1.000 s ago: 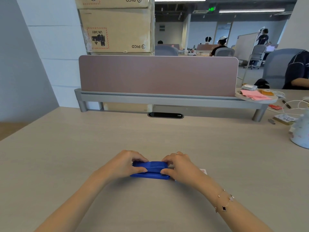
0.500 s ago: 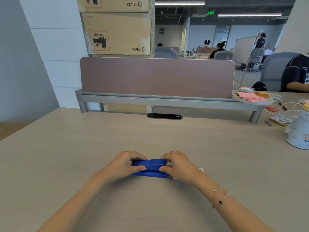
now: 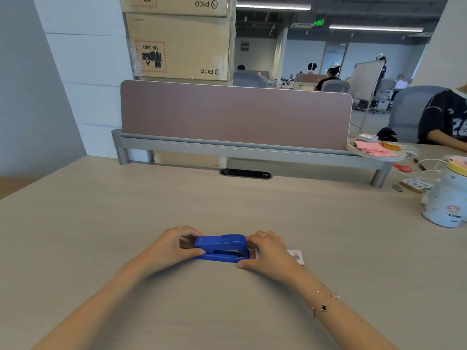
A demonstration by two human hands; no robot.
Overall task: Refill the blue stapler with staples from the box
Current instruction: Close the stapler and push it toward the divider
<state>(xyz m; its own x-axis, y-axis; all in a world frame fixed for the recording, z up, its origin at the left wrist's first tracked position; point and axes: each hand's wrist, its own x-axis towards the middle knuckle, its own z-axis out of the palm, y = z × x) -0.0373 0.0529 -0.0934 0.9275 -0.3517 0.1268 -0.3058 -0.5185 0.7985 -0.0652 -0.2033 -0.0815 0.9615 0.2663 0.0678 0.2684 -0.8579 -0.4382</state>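
Right now the stapler (image 3: 220,248) lies flat on the desk (image 3: 227,203), near the person and about centre, its long side facing them and its mouth end to the right. Both hands sit at its ends, which reads as bracing it so the top can be worked open. The left hand (image 3: 169,246) pinches the left end, thumb on the near side and fingers curled over the far side, so it is clamped on the stapler. The right hand (image 3: 270,251) rests at the right end with fingers bent against the tip and thumb flat on the desk; whether it truly grips or only steadies, I cannot tell. The box (image 3: 296,255) lies just behind and right of that hand, mostly hidden by it, close enough to reach without letting go on the left. The stapler looks closed, so my guess is that opening it is the step in hand and no staples have gone in yet.

Against the frame half a second back, both hands have drawn outward: then they covered much of the blue body, and now most of its top and near side show, with the dark slot at the mouth visible. The stapler itself sits in about the same spot. The box shows a little more past the right wrist. The whole view has also tipped slightly, so the mug (image 3: 444,198) at far right sits fuller in frame
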